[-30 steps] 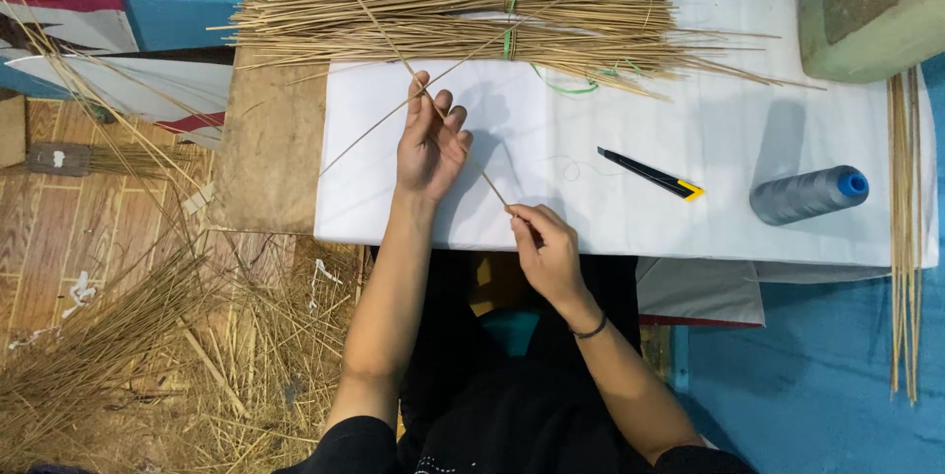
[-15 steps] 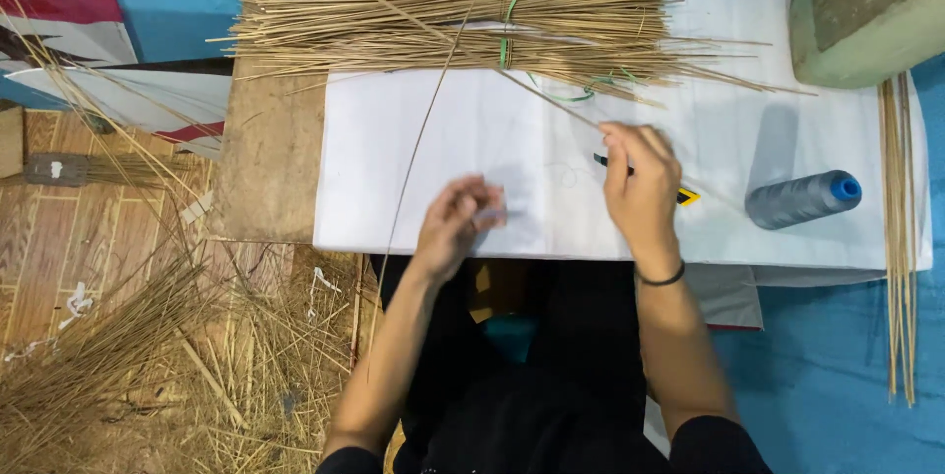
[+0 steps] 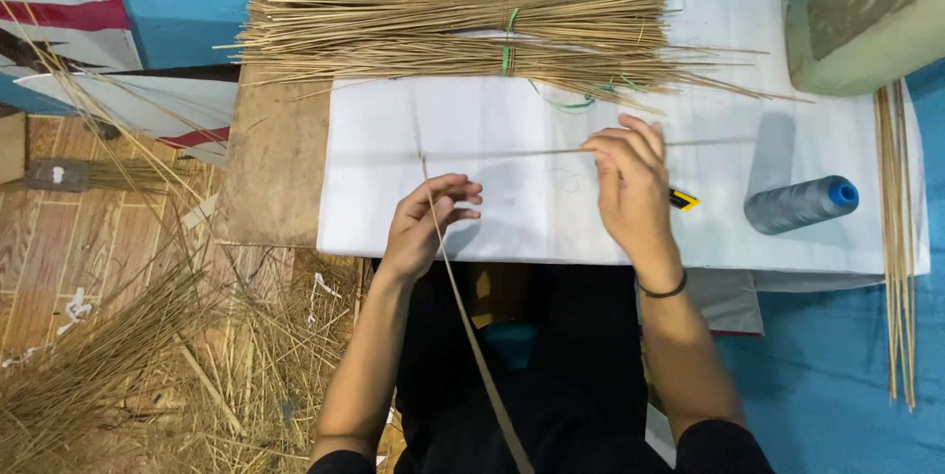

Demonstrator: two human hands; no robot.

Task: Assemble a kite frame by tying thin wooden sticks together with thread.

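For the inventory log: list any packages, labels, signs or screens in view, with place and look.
No packages, labels, signs or screens show.
Nearest to one: a grey thread spool with a blue end, lying on the white sheet right of the right hand; any label on it cannot be seen.

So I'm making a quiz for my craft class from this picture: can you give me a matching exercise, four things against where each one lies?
Things:
1. tied stick bundle
2. thread spool
3. loose straw pile
4. thin strip

Places:
A. on the floor beside the left arm
B. at the white sheet's far edge
C. pinched in the left hand
D. on the sheet, beyond the right hand

Pairs: 1-B, 2-D, 3-A, 4-C
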